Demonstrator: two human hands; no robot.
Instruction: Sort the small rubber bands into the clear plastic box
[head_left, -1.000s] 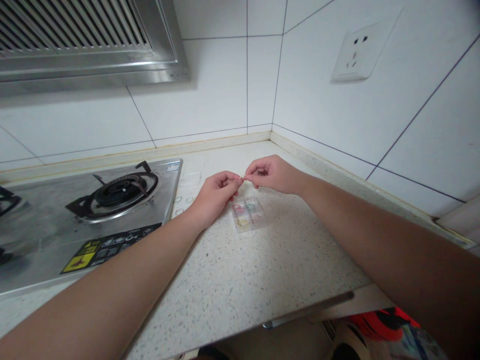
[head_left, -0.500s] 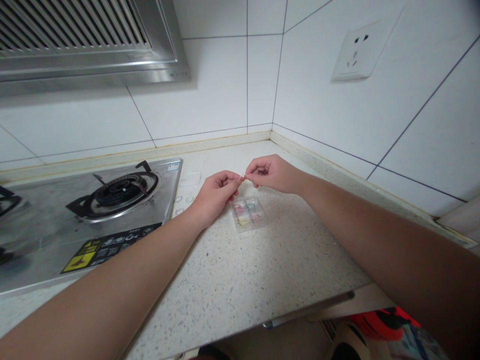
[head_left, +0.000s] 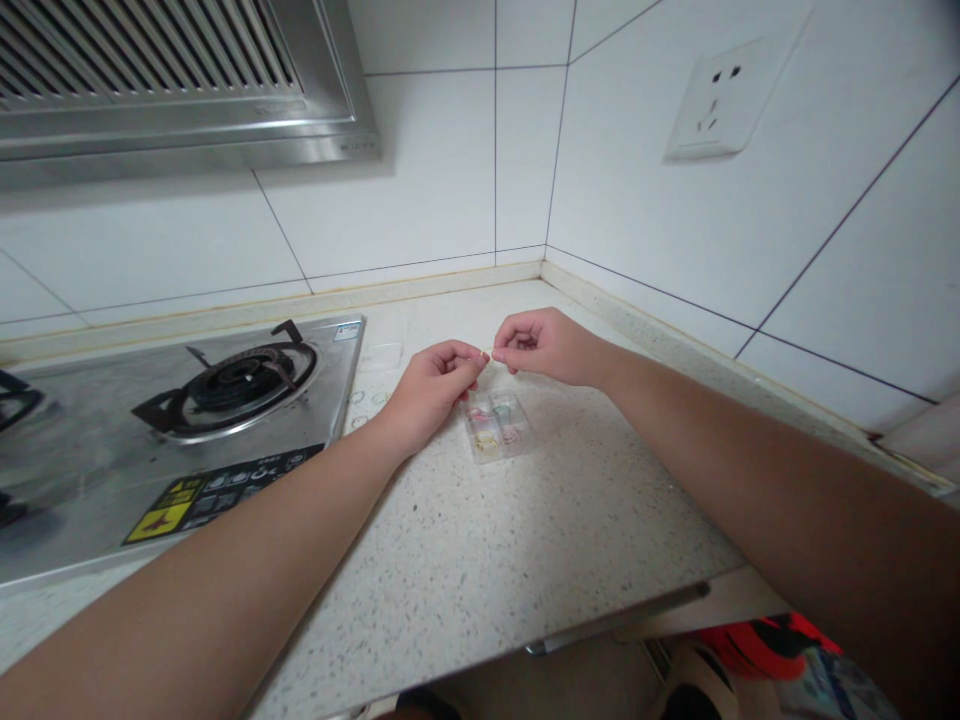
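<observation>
We have the speckled tabletop [head_left: 480, 560], then our right hand [head_left: 553, 347] and left hand [head_left: 431, 383], almost meeting, then a clear divided box [head_left: 501, 456] just nearer us than the fingers [head_left: 465, 376]; smallest, a tiny pale piece [head_left: 490, 353], pinched between both hands' fingertips

From compartment box [head_left: 504, 455], room is left on c'top [head_left: 480, 560] at 6 o'clk; way is blocked by L hand [head_left: 437, 380] at 10, R hand [head_left: 551, 348] at 1, L forearm [head_left: 300, 520] at 8, R forearm [head_left: 690, 430] at 3, hob [head_left: 105, 445] at 9
</observation>
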